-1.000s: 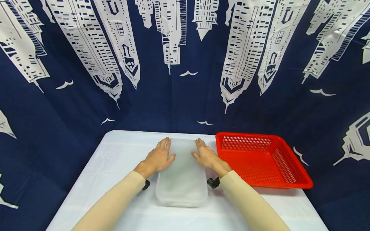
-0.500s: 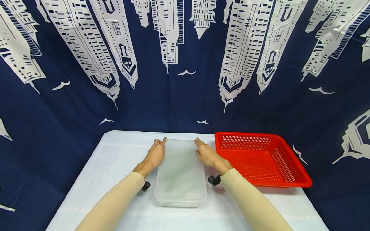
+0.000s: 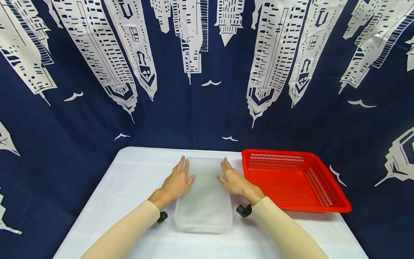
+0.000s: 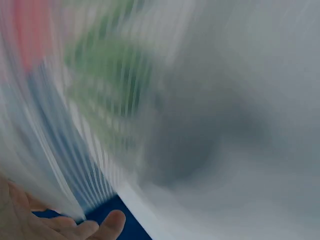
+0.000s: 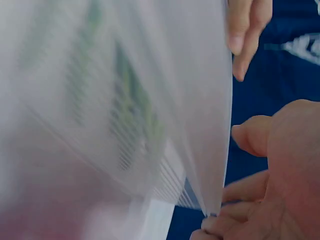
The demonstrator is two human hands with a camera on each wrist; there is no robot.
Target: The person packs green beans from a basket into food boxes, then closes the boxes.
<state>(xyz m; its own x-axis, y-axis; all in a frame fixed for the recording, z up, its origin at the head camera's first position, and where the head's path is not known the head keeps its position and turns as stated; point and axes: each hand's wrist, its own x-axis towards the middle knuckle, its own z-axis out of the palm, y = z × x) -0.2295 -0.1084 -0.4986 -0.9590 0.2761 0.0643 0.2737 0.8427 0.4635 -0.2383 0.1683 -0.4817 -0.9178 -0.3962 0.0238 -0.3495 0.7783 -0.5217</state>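
Observation:
A translucent lidded plastic container (image 3: 205, 201) lies lengthwise on the white table, in the middle of the head view. Blurred green shapes (image 4: 112, 75) show through its wall in the left wrist view; what they are I cannot tell. My left hand (image 3: 176, 183) is at the far left edge of the lid (image 3: 204, 176), fingers stretched forward and thumb over the lid. My right hand (image 3: 237, 181) mirrors it at the far right edge. In the right wrist view, the right fingers (image 5: 235, 212) touch the container's rim, while the thumb stands apart from it.
To the right of the container stands a red perforated plastic basket (image 3: 284, 185), close to the right forearm. The white table (image 3: 136, 180) ends just beyond the container. Behind it hangs a dark blue curtain (image 3: 194, 115) with white building prints.
Half a second ago both hands were at the far corners with some fingers bent. Now their fingers are spread straight and the thumbs lie over the lid. The container and basket stay put.

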